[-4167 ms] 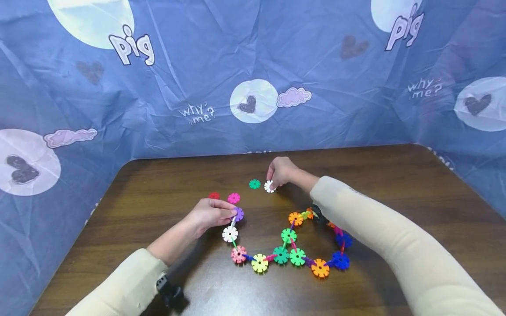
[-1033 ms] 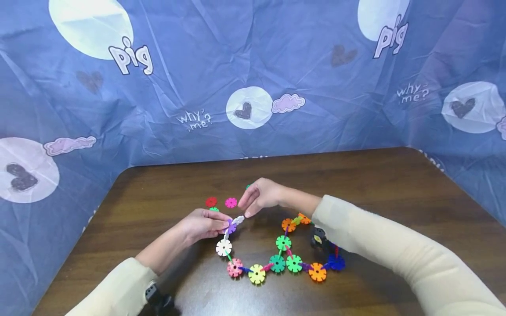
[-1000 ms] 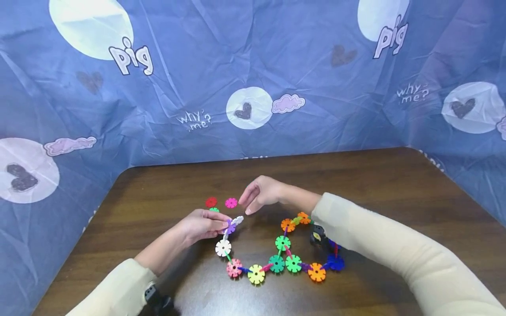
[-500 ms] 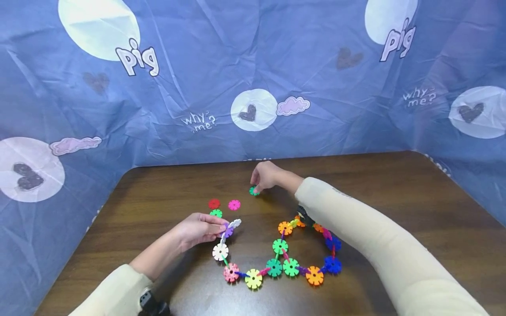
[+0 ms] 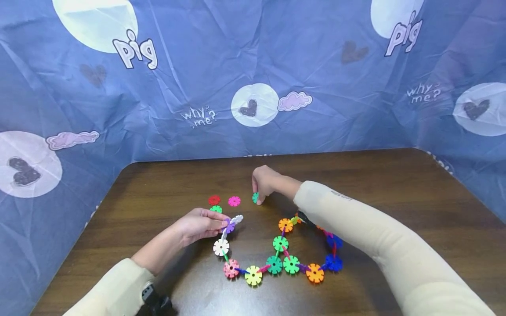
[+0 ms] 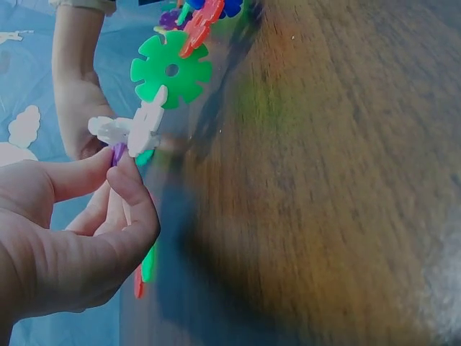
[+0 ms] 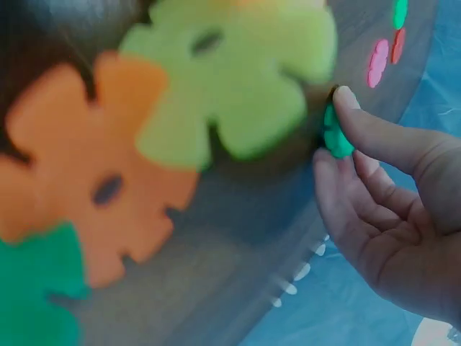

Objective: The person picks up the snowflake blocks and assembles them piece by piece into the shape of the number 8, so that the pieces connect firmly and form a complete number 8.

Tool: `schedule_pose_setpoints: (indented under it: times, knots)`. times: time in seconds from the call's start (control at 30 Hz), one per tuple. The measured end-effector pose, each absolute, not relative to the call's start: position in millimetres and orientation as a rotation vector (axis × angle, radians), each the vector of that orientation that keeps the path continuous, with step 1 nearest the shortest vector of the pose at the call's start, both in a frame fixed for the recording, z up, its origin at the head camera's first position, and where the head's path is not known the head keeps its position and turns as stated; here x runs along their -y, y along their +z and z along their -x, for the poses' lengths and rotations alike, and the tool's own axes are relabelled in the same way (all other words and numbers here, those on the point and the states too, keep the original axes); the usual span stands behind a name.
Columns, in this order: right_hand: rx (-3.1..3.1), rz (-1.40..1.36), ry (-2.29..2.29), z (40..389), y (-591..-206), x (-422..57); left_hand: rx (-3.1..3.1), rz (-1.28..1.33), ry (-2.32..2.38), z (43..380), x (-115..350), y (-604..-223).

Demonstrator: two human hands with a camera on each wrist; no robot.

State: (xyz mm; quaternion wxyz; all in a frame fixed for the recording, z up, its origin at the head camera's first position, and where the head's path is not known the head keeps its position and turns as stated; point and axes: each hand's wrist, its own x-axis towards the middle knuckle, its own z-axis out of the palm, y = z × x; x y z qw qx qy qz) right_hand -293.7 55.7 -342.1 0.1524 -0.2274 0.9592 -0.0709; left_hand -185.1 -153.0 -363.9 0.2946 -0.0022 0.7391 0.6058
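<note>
In the head view my left hand (image 5: 197, 227) pinches a purple notched disc (image 5: 229, 226) near the left end of a chain of interlocking snowflake discs. A white disc (image 5: 237, 219) is joined to the purple one and points toward the right. Below the fingers hang another white piece and a flat white disc (image 5: 221, 247). Farther back, my right hand (image 5: 265, 179) pinches a dark green disc (image 5: 255, 197) between thumb and fingers. The right wrist view shows this green disc (image 7: 335, 133) edge-on. The left fingers partly cover the purple disc.
Loose red (image 5: 214, 200), pink (image 5: 234, 201) and light green (image 5: 216, 209) discs lie behind my left hand. The chain curves through a yellow disc (image 5: 253, 275) into a loop at right, partly hidden by my right sleeve. A blue printed cloth (image 5: 189, 66) stands behind the table.
The white disc that my right hand held earlier is now joined to the purple disc. My right hand has gone back and taken hold of the dark green disc, now tilted up.
</note>
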Motion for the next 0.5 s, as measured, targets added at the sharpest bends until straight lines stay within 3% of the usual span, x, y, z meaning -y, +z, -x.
schedule_pose_setpoints:
  times: [0.27,0.5]
  knots:
    - [-2.413,0.358,-0.924,276,-342,-62,-1.951,0.017,1.643,183,152,-367]
    - [-2.171,0.158,-1.213,252,-336,-64,-1.945,0.031,1.671,183,153,-366]
